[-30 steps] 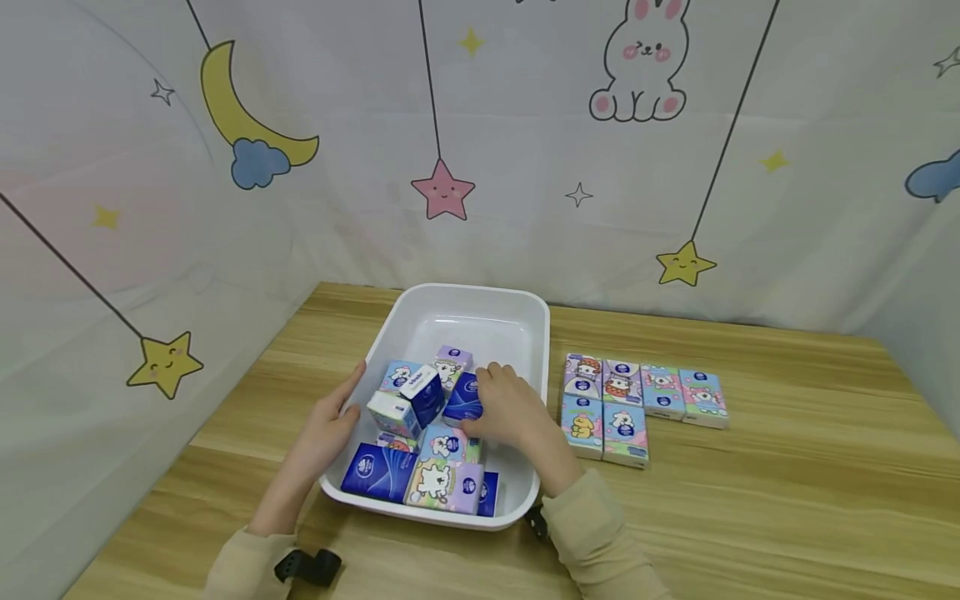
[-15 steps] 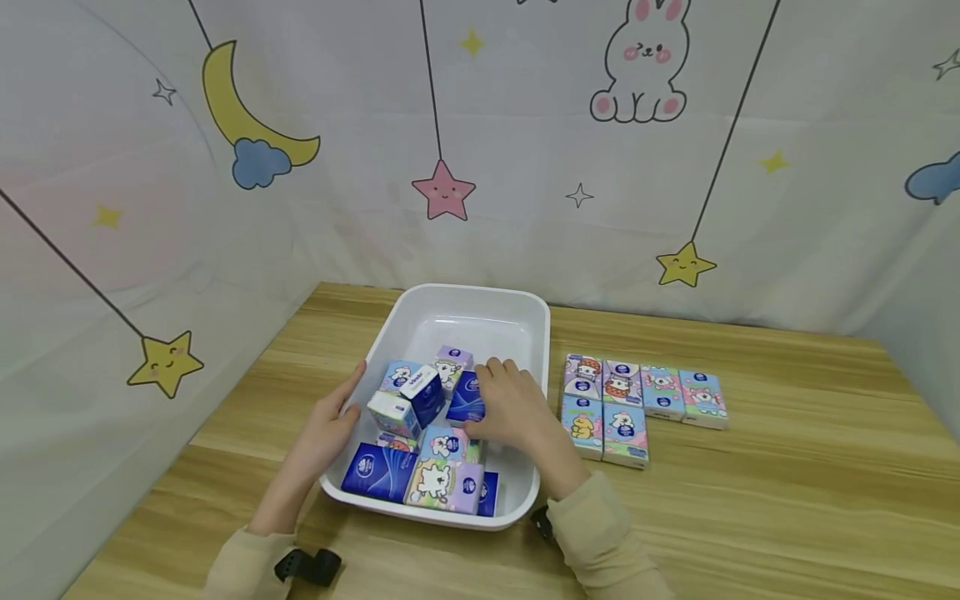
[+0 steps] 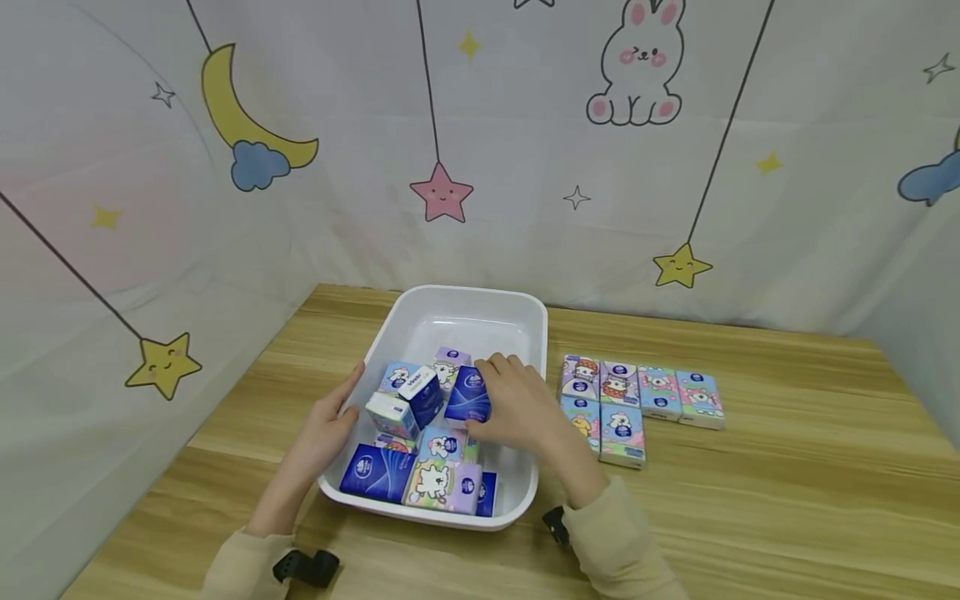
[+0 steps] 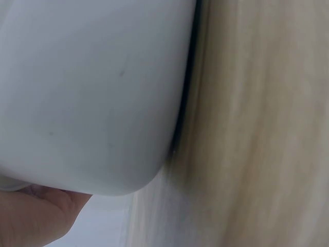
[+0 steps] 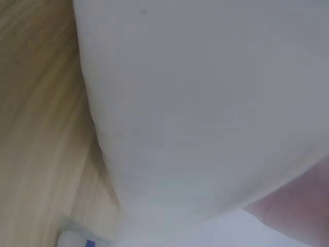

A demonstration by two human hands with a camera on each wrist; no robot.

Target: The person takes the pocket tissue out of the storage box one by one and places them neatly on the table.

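My right hand (image 3: 517, 402) pinches a dark-blue tissue pack (image 3: 467, 396) above the other packs in the white plastic tray (image 3: 480, 302). At the tray's left side my left hand (image 3: 324, 433) holds the rim, its thumb over the inner side. Several tissue packs lie jumbled in the near half of the tray, among them a blue pack (image 3: 375, 472) and a lilac cartoon pack (image 3: 442, 487). In the left wrist view, part of the left hand (image 4: 38, 216) shows by the tray wall (image 4: 92, 92). The tray wall also fills most of the right wrist view.
Right of the tray, several cartoon-printed tissue packs (image 3: 622, 427) lie side by side in two rows on the wooden table (image 3: 787, 500). A white cloth (image 3: 510, 242) printed with stars and a rabbit hangs behind the table.
My right hand has lifted the blue tissue pack slightly and shifted it a little to the right, so more of its face shows. My left hand stays at the rim.
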